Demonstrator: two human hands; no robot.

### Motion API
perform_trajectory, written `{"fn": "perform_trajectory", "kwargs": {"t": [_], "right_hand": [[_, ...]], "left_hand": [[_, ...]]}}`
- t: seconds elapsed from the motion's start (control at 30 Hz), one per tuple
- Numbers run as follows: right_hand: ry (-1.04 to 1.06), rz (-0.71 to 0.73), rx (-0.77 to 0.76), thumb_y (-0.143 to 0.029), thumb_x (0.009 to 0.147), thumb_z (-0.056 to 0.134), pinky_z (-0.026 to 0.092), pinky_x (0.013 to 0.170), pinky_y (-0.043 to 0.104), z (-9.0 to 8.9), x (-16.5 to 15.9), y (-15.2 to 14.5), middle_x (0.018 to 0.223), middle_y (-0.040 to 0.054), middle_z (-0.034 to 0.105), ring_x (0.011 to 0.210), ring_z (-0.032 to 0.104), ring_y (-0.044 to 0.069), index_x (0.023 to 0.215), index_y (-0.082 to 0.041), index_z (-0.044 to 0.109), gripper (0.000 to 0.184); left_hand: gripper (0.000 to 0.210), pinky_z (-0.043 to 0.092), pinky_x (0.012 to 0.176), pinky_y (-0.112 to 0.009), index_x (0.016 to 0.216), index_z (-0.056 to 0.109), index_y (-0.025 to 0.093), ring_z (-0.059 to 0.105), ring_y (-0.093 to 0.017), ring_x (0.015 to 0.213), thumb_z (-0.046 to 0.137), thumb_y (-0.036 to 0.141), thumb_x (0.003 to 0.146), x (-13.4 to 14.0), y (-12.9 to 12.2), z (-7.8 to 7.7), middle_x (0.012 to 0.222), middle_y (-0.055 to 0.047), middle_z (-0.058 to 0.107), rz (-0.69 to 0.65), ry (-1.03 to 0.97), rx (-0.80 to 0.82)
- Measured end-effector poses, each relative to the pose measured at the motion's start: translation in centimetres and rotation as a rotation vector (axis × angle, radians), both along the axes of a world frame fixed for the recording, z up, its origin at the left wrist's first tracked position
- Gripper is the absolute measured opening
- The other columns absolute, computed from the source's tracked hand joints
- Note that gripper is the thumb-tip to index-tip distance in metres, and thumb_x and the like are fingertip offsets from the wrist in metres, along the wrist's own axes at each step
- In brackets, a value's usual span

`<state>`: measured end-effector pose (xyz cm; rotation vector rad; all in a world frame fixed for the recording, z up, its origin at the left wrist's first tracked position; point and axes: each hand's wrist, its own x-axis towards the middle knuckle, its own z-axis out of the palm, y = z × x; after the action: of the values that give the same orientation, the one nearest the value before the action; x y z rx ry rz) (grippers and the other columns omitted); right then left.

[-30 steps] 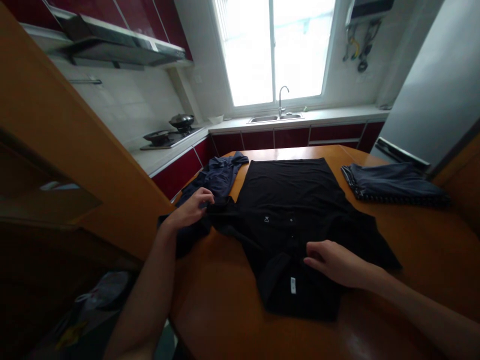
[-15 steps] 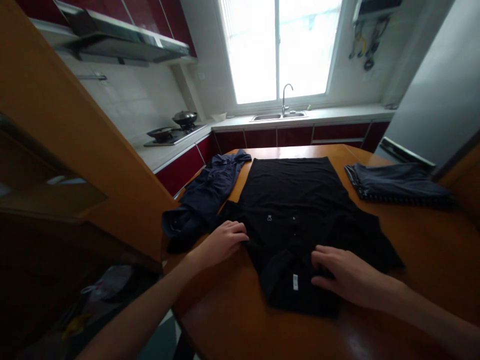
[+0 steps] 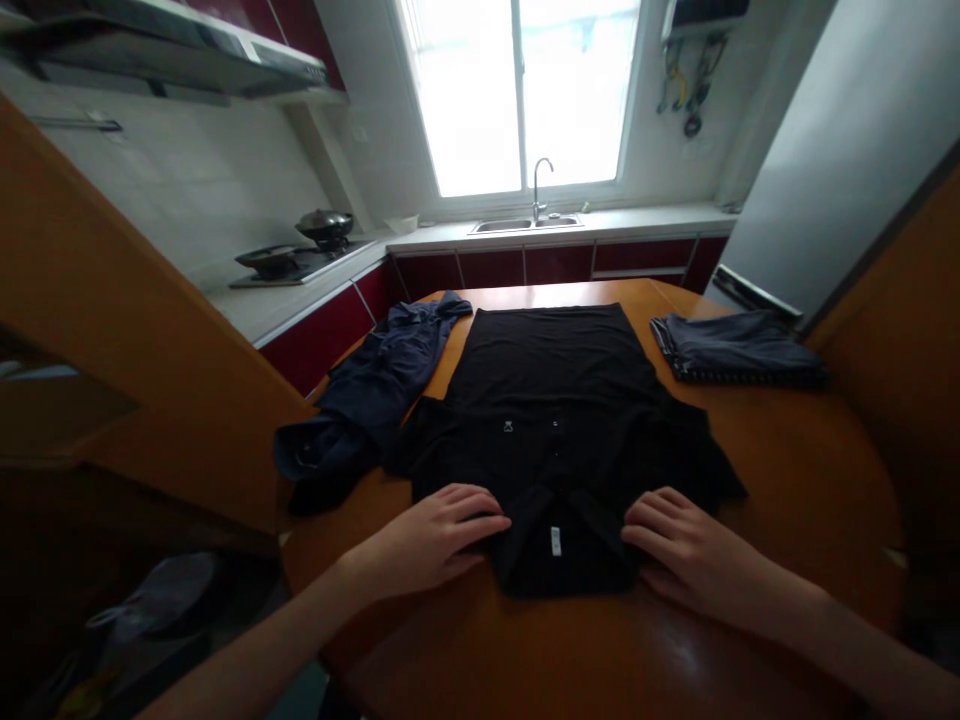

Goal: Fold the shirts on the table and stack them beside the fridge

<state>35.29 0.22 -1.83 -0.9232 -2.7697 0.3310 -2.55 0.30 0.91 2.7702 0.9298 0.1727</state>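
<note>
A black polo shirt [image 3: 555,370] lies spread front up, its collar toward me and its hem at the far side. A small pale emblem is on the chest and a white label [image 3: 556,541] shows inside the neck. At the left side of the collar, my left hand [image 3: 439,535] has its fingers bent onto the fabric, closed on its edge. My right hand [image 3: 686,545] holds the opposite side of the collar with curled fingers. Both thumbs are low and partly hidden. The sleeves reach out flat on either side.
Dark blue clothing [image 3: 375,380] lies along the left of the wooden table [image 3: 810,460]. Folded dark garments [image 3: 742,345] are stacked at the right. Beyond stand a counter with a sink [image 3: 502,226], a stove with pans [image 3: 326,226], and a fridge [image 3: 817,170].
My left hand has moved from the shirt's shoulder area toward the collar. The collar now lies straighter, and the left sleeve is spread flatter. The view has swung slightly right.
</note>
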Motion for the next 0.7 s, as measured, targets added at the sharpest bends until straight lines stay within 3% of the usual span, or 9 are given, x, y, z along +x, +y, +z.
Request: {"fn": "perform_trajectory", "kwargs": {"t": [0.13, 0.27, 0.33, 0.4, 0.5, 0.6, 0.7], "right_hand": [[0.064, 0.049, 0.056, -0.012, 0.093, 0.052, 0.041, 0.091, 0.041, 0.0, 0.3, -0.6, 0.091, 0.0059, 0.064, 0.091, 0.056, 0.022, 0.093, -0.019, 0.063, 0.013], [0.176, 0.079, -0.100, -0.031, 0.095, 0.061, 0.043, 0.086, 0.037, 1.2, 1.3, -1.1, 0.090, 0.0039, 0.065, 0.088, 0.059, 0.019, 0.094, -0.021, 0.065, 0.010], [0.251, -0.081, -0.097, -0.036, 0.097, 0.058, 0.045, 0.088, 0.037, 1.3, 2.6, 0.1, 0.098, 0.0059, 0.067, 0.093, 0.060, 0.020, 0.102, -0.022, 0.067, 0.016], [0.331, -0.427, 0.008, -0.035, 0.100, 0.053, 0.046, 0.091, 0.039, 0.6, 4.6, 2.5, 0.110, 0.0103, 0.065, 0.102, 0.060, 0.024, 0.113, -0.021, 0.066, 0.023], [0.317, -0.907, 0.148, -0.038, 0.094, 0.056, 0.047, 0.095, 0.046, -1.6, 7.7, 7.3, 0.110, 0.0165, 0.064, 0.106, 0.060, 0.031, 0.112, -0.015, 0.068, 0.031], [0.187, -1.023, 0.068, -0.043, 0.085, 0.066, 0.049, 0.090, 0.044, -3.5, 9.6, 11.4, 0.102, 0.0172, 0.065, 0.099, 0.061, 0.032, 0.097, -0.015, 0.071, 0.031], [0.182, -0.968, -0.071, -0.034, 0.078, 0.070, 0.051, 0.079, 0.038, -3.9, 10.4, 13.7, 0.087, 0.0106, 0.067, 0.084, 0.063, 0.026, 0.079, -0.018, 0.066, 0.016]], "left_hand": [[0.024, 0.050, 0.092, -0.035, 0.118, 0.068, 0.022, 0.064, -0.020, 0.094, 0.051, 0.018, 0.100, 1.1, 0.3, -1.1, 0.101, -0.007, 0.070, -0.062, -0.065, -0.025], [0.020, 0.050, 0.090, -0.028, 0.111, 0.070, 0.027, 0.066, -0.017, 0.094, 0.062, 0.019, 0.095, 0.3, 0.7, 0.8, 0.100, -0.002, 0.071, -0.104, -0.083, -0.295], [0.021, 0.051, 0.090, -0.025, 0.112, 0.071, 0.030, 0.067, -0.017, 0.098, 0.065, 0.022, 0.094, 0.1, 1.2, 2.1, 0.106, -0.001, 0.071, -0.096, -0.061, -0.393], [0.020, 0.052, 0.091, -0.025, 0.114, 0.071, 0.029, 0.068, -0.017, 0.102, 0.059, 0.026, 0.098, 0.3, 2.3, 2.9, 0.111, -0.001, 0.071, -0.025, -0.112, -0.379], [0.027, 0.050, 0.102, -0.031, 0.122, 0.068, 0.026, 0.065, -0.019, 0.114, 0.049, 0.032, 0.104, 2.1, 4.3, 2.4, 0.124, -0.004, 0.068, 0.126, -0.229, -0.241], [0.035, 0.044, 0.113, -0.041, 0.134, 0.061, 0.025, 0.055, -0.023, 0.131, 0.049, 0.036, 0.103, 4.8, 6.0, 0.6, 0.143, -0.007, 0.058, 0.162, -0.225, -0.146], [0.046, 0.030, 0.121, -0.052, 0.148, 0.048, 0.028, 0.036, -0.027, 0.147, 0.048, 0.039, 0.103, 6.9, 6.4, -1.1, 0.159, -0.006, 0.041, 0.112, -0.135, -0.123]]}}
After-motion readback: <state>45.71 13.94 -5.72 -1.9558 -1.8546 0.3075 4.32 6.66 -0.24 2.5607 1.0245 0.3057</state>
